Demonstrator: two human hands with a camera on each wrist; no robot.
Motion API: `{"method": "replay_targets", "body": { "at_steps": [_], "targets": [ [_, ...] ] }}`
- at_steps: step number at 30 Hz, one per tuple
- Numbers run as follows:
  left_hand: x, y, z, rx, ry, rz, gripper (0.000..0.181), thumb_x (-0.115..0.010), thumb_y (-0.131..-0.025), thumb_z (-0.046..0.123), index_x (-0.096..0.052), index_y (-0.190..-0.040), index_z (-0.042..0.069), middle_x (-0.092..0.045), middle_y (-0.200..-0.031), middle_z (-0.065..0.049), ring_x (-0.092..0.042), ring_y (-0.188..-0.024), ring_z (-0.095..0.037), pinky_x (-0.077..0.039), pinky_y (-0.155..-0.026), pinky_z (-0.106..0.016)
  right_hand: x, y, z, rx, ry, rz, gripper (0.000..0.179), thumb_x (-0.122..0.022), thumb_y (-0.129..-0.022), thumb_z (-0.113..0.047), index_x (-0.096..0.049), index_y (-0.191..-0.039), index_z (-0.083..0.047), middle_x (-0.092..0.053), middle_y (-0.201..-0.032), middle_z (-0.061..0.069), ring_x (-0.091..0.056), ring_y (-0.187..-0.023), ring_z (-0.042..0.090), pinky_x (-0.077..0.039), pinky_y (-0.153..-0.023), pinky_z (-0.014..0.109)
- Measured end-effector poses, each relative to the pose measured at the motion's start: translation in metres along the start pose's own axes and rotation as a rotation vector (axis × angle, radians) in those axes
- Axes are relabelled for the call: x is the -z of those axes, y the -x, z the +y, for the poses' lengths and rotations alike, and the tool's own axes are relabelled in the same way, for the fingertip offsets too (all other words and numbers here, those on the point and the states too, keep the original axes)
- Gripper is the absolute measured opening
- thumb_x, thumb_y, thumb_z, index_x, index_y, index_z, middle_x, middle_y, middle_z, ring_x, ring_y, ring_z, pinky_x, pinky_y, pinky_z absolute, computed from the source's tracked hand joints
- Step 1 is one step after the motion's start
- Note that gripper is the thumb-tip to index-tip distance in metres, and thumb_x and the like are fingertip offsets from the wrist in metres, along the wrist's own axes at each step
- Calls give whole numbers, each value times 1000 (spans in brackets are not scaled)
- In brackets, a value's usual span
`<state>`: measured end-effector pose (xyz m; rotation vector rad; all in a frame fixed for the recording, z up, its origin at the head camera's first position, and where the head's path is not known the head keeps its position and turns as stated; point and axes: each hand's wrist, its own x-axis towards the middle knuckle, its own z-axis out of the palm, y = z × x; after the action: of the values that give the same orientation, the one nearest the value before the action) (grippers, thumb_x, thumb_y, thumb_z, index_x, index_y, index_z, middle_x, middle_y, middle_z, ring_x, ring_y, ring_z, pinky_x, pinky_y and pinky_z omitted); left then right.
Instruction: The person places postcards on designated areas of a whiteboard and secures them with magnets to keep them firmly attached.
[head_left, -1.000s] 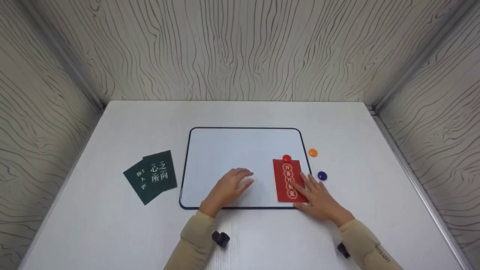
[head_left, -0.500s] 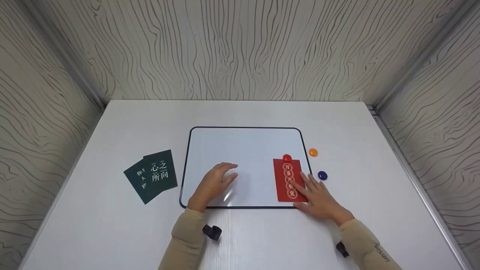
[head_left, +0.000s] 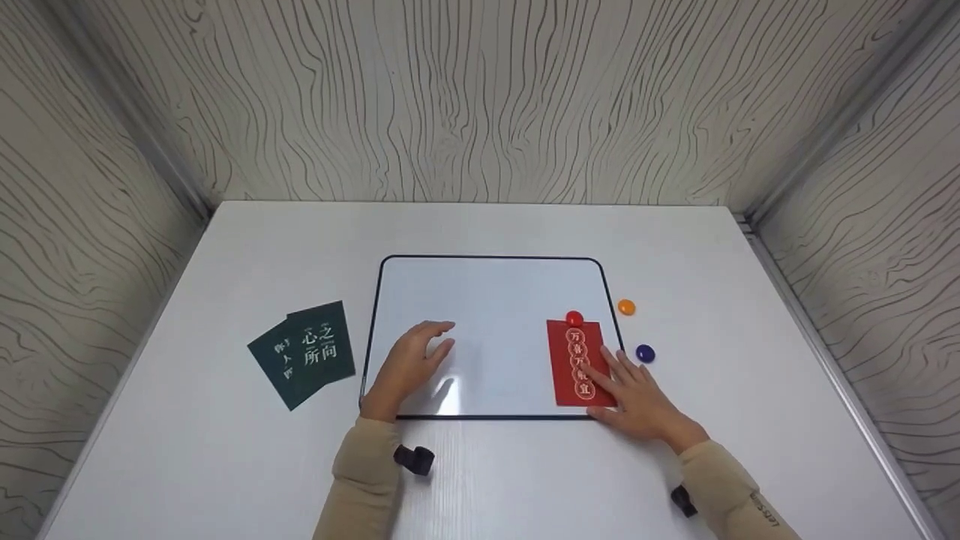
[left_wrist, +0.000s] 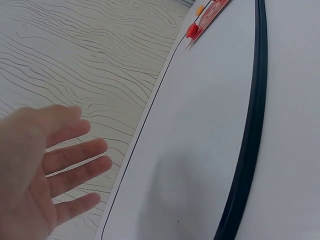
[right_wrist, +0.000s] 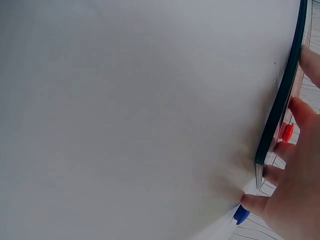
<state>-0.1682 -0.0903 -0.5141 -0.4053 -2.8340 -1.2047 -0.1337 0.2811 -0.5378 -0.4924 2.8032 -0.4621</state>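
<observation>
My left hand (head_left: pixel 409 364) hovers over the left part of a whiteboard (head_left: pixel 487 292), holding nothing, its fingers loosely extended; the left wrist view shows them spread apart. On the board's right side lies a red envelope (head_left: pixel 564 360) with a column of gold-ringed characters. A red round magnet (head_left: pixel 574 319) sits on its top edge. My right hand (head_left: pixel 637 397) rests with spread fingers on the envelope's lower right part and the board's edge, covering that corner. A blue magnet (head_left: pixel 645 353) lies just beyond its fingertips, with an orange magnet (head_left: pixel 626 307) farther back.
Two dark green cards (head_left: pixel 322 341) with white characters overlap on the table (head_left: pixel 225 435), left of the board. Wood-patterned walls (head_left: pixel 465 97) close off the back and both sides. Each wrist carries a black camera.
My left hand has moved left across the board, away from the envelope. The right hand, envelope and magnets have stayed where they were.
</observation>
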Motion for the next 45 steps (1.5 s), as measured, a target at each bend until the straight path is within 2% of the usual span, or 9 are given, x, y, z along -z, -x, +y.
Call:
{"method": "replay_targets", "body": {
  "at_steps": [4,8,11,18,27,35,45],
  "targets": [
    [2,2,-6,33,4,26,32,-57,-97,21,-61,-127,10,-66,-125,-10,-63,-116,-25,-50,-103,-41,0,0,0,8,8,7,70,-59,-90,-49,-34,-149,-23,-18,-162,18,-13,-148,45,-14,-117,68],
    [6,3,-11,104,38,28,33,-57,-97,23,-60,-127,11,-65,-128,-9,-62,-118,-25,-48,-106,-43,0,0,-1,6,13,4,70,-60,-89,-48,-34,-149,-23,-19,-162,17,-13,-148,44,-14,-117,68],
    [11,4,-14,135,50,38,34,-57,-97,23,-60,-128,12,-65,-129,-8,-61,-119,-25,-48,-106,-43,-1,-1,-1,-2,12,5,70,-60,-89,-47,-34,-149,-24,-19,-162,16,-13,-149,44,-15,-118,68],
    [21,5,-19,152,64,85,34,-58,-96,21,-59,-129,11,-65,-127,-9,-62,-117,-26,-49,-105,-44,0,0,-1,-14,11,5,69,-60,-90,-48,-34,-149,-24,-18,-162,15,-12,-149,43,-15,-118,68],
    [31,10,-24,211,98,104,35,-58,-96,21,-59,-130,12,-65,-129,-9,-61,-119,-26,-47,-107,-46,1,-1,-2,-20,5,-2,70,-59,-89,-50,-34,-149,-25,-18,-162,15,-12,-149,43,-14,-118,68],
    [36,14,-30,159,74,156,34,-58,-96,17,-59,-128,7,-67,-123,-13,-63,-115,-29,-49,-103,-48,3,1,-4,4,-5,13,70,-58,-90,-50,-35,-149,-21,-18,-162,18,-14,-148,46,-15,-116,69],
    [43,18,-45,235,88,152,35,-57,-97,18,-58,-130,6,-66,-125,-15,-62,-115,-29,-48,-103,-48,1,1,-2,-2,-4,8,69,-58,-90,-48,-34,-149,-23,-17,-162,17,-12,-148,45,-15,-117,68]
  ]
}}
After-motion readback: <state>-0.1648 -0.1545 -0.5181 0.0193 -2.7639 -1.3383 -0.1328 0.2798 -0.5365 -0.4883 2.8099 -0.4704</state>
